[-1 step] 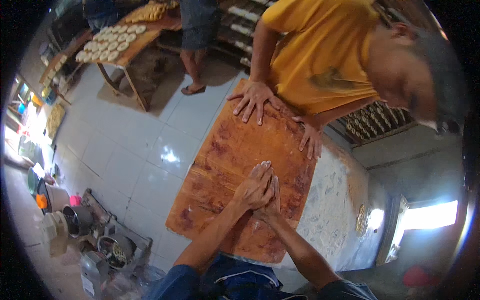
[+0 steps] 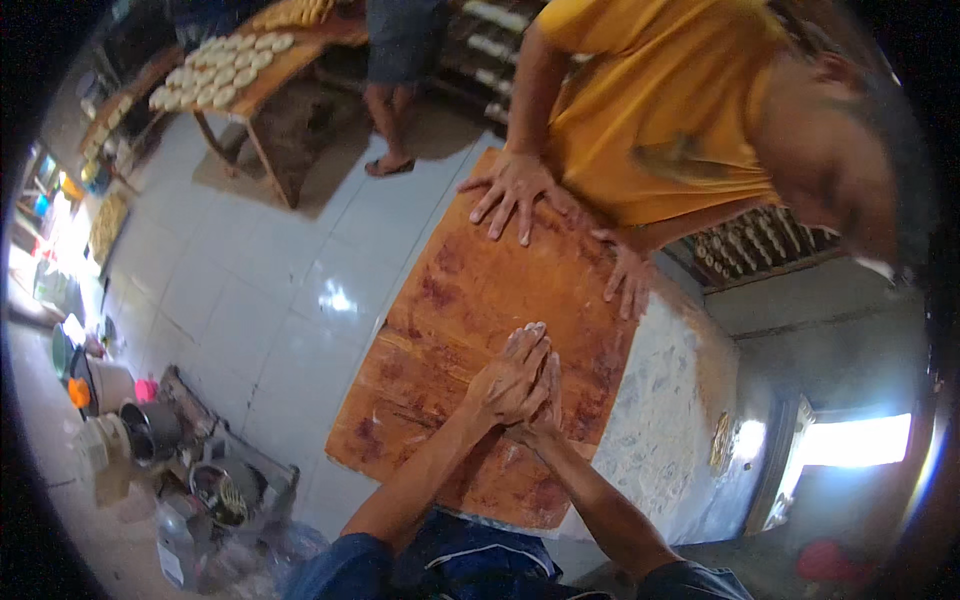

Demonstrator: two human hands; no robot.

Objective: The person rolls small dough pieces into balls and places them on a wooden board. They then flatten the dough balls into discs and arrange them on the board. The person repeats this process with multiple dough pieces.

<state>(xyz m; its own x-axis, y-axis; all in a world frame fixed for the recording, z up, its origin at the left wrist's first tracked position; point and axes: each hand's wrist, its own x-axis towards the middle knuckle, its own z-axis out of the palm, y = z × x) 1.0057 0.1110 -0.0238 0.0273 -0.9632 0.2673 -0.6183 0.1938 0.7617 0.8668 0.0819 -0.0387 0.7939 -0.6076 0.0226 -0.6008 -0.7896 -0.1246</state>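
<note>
The person's left hand [image 2: 508, 378] and right hand [image 2: 545, 398] are pressed palm to palm over the middle of a large reddish-brown wooden board [image 2: 470, 300]. The fingers lie straight and together, pointing away from the person toward the board's far edge. Whether anything sits between the palms cannot be told; nothing shows there, so the hands read as closed flat on each other, gripping no visible object. The board lies flat on a flour-dusted counter [image 2: 660, 420], covering the counter's left part and reaching its left edge, with the bare white surface running on toward the right. Its long axis runs from the near edge by the person's body up toward the far edge, leaning slightly to the right in the head view. It looks stiff, thick and fairly heavy, a slab that would not flex, with a worn, stained face faintly streaked with flour (likely a little slick where dusted). Judging by its size, the sound places to grasp it are the two long side edges or opposite corners, with both hands. At the far edge a co-worker in a yellow shirt [image 2: 660, 100] rests one spread hand [image 2: 512, 190] on the far-left corner and the other hand [image 2: 628, 280] near the far-right corner.
</note>
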